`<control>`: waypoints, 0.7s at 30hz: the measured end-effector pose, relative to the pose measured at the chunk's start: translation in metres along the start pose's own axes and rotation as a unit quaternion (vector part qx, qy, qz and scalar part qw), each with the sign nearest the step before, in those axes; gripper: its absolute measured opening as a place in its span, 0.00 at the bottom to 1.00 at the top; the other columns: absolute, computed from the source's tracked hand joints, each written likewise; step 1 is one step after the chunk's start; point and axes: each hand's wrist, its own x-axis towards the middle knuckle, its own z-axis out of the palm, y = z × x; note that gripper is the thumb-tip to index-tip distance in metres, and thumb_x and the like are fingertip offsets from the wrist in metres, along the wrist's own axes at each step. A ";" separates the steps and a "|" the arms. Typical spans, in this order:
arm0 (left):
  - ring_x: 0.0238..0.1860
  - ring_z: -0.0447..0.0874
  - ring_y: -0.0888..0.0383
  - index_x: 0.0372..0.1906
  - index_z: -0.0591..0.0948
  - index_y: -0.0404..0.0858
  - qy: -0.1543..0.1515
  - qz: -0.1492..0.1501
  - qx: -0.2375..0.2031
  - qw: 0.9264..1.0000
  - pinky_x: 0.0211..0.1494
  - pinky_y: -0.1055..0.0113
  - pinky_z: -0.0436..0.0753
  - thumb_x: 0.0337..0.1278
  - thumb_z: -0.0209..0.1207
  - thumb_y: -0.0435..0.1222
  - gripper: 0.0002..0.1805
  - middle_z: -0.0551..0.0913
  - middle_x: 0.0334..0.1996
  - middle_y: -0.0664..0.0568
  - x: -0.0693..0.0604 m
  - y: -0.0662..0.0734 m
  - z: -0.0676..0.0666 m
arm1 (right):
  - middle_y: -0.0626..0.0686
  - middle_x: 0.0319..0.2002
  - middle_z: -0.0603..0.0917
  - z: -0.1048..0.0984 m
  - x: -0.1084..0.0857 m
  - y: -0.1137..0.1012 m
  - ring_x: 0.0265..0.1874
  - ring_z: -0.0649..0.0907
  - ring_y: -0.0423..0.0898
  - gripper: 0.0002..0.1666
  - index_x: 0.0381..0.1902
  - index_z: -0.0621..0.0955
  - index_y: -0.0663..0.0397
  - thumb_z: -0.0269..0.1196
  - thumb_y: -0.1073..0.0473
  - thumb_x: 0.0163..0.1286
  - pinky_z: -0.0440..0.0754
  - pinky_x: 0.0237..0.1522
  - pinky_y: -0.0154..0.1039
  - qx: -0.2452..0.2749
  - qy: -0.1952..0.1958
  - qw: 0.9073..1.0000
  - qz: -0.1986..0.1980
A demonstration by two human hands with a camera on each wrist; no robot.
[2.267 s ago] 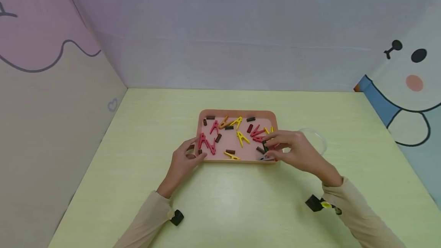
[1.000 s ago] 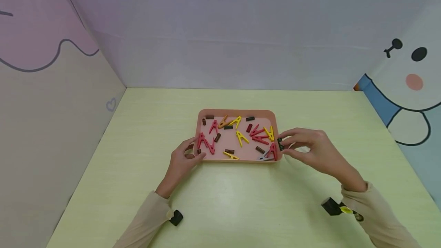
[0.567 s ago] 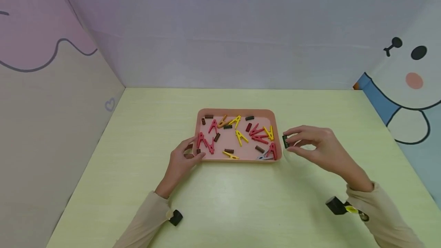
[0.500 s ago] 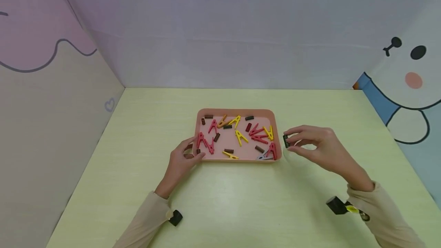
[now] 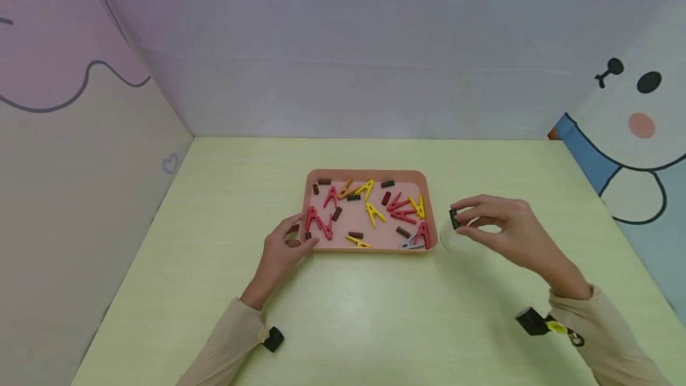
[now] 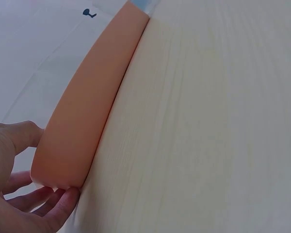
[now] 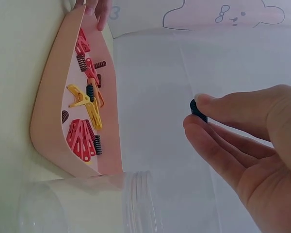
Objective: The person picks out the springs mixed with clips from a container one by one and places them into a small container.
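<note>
While my left hand (image 5: 280,255) grips the tray (image 5: 370,174) round its left end, my right hand (image 5: 509,231) pinches one dark spring (image 5: 454,219) between thumb and fingertips.

Tray: pink-orange, shallow, oblong, flat on the table (image 5: 343,314). Contents, loosely scattered: red clips (image 5: 423,231), six, three toward the left end and three toward the right; yellow clips (image 5: 370,207), four; orange clip (image 5: 343,194), one, near the far wall; grey clip (image 5: 405,245), one, in my near right corner, against a red one; coils (image 5: 354,198), nine, mostly dark, one reddish, spread among the clips.

Held item: outside the tray, off its right end, raised higher than the mouth of the jar.

Jar (image 7: 87,208): clear, ridged at the neck, upright just beside the tray's right end; faint from above.

Worn by me: beige sleeves (image 5: 227,338), one per arm; black devices (image 5: 531,321), one at each wrist.

Behind: pale wall (image 5: 343,46); cartoon figure (image 5: 632,153) at right.
</note>
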 end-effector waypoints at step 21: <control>0.49 0.78 0.51 0.66 0.70 0.44 0.002 0.003 -0.002 1.000 0.43 0.64 0.83 0.49 0.69 0.42 0.36 0.73 0.59 0.48 0.000 -0.001 0.001 | 0.52 0.45 0.83 -0.004 -0.006 0.016 0.32 0.84 0.36 0.12 0.36 0.85 0.53 0.71 0.70 0.53 0.79 0.36 0.22 -0.007 0.018 1.000 0.023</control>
